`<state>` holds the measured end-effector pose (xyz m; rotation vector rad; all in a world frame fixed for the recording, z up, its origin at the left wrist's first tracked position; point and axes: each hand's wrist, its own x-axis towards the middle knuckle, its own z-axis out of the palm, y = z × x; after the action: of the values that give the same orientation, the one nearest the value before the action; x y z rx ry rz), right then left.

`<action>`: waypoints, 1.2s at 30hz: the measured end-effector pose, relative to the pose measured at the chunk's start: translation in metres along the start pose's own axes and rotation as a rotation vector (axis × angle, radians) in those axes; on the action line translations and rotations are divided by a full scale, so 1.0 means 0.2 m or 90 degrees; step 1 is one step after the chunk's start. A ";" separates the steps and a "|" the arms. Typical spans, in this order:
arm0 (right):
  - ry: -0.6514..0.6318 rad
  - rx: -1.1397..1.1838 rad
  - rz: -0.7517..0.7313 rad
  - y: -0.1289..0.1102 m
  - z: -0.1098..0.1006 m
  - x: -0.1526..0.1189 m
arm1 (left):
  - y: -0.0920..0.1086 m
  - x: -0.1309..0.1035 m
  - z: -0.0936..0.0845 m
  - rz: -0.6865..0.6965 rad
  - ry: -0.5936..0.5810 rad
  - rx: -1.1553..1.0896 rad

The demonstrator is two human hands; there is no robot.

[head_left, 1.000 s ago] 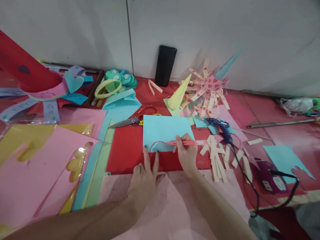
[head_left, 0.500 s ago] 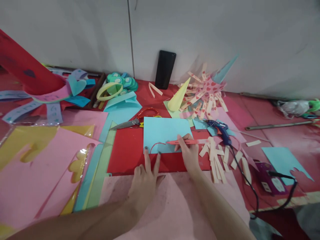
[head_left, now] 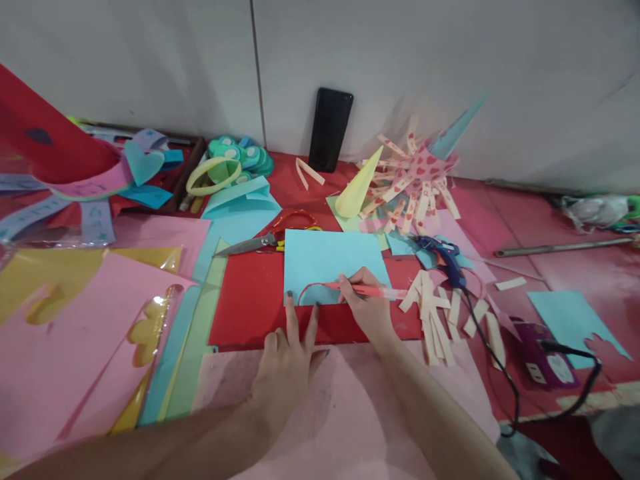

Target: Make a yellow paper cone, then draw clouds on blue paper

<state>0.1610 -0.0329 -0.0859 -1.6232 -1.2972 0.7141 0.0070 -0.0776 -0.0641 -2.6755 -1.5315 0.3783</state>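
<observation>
A light blue sheet lies on red paper in front of me. My right hand is closed around a red-orange pen, its tip on the sheet near the curved red line. Two spread fingertips of my left hand press the sheet's lower edge, the other fingers curled, with nothing held. Behind the sheet's left corner lie scissors with red handles, partly covered.
Pale paper strips and a blue glue gun lie at the right. A yellow cone and a black phone stand behind. Pink sheets cover the left. A purple box sits at the far right.
My right hand and the pen have moved a little to the left along the drawn line. The left hand stays on the sheet's edge. The view has shifted slightly.
</observation>
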 end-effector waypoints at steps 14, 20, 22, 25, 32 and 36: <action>0.060 -0.008 -0.003 0.00 -0.01 -0.01 | 0.00 0.00 0.00 0.004 -0.001 0.016; 0.062 0.019 0.012 -0.02 -0.01 -0.01 | 0.00 0.00 0.00 -0.002 -0.012 -0.004; 0.053 0.008 0.013 -0.02 -0.01 -0.01 | 0.00 0.00 0.00 0.001 -0.010 -0.004; 0.046 0.003 0.014 -0.02 -0.01 -0.01 | 0.00 0.00 0.00 0.001 -0.003 -0.003; 0.030 -0.013 0.011 -0.02 -0.01 -0.02 | 0.00 0.00 0.00 -0.001 -0.005 0.001; 0.040 -0.013 0.007 -0.02 -0.01 -0.01 | 0.00 0.00 0.00 -0.010 -0.013 -0.036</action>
<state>0.1596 -0.0359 -0.0823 -1.6568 -1.2552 0.6536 0.0070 -0.0775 -0.0633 -2.7082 -1.5903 0.3681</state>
